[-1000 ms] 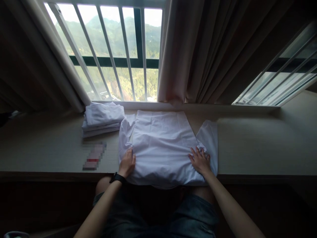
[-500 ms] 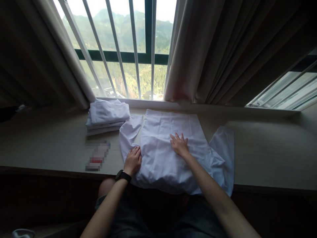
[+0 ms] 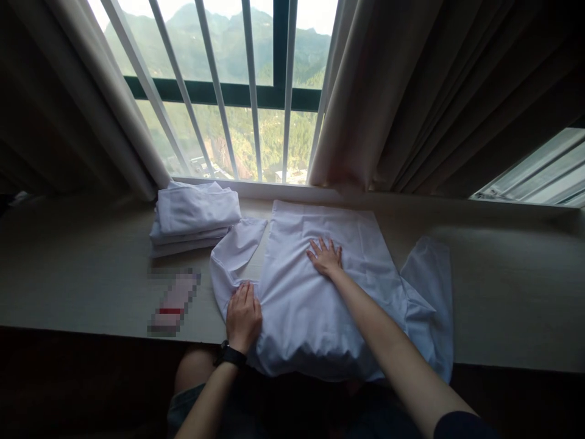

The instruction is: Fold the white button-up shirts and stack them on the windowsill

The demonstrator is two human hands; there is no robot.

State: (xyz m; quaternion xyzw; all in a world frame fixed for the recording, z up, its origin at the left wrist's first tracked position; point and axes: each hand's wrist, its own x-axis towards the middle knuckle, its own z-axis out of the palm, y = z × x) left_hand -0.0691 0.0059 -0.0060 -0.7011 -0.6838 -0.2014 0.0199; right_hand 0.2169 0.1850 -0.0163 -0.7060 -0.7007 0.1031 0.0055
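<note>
A white long-sleeved shirt lies spread on the pale ledge, its hem toward the window and its near end hanging over the front edge. One sleeve bends out to the left, the other to the right. My right hand rests flat on the middle of the cloth with fingers spread. At the shirt's left edge, where the sleeve joins, my left hand lies palm down with its fingers stretched out side by side. A black watch is on my left wrist. What lies beneath both palms is hidden.
A stack of folded white clothes stands left of the shirt by the window. Nearer me lies a blurred pinkish object. The ledge runs left and right, ending in a front edge above my legs. Curtains flank the barred window.
My right hand has slid slightly left and away from me over the shirt, fingers spreading wider. My left hand has turned to point more forward. The view has shifted a little.
</note>
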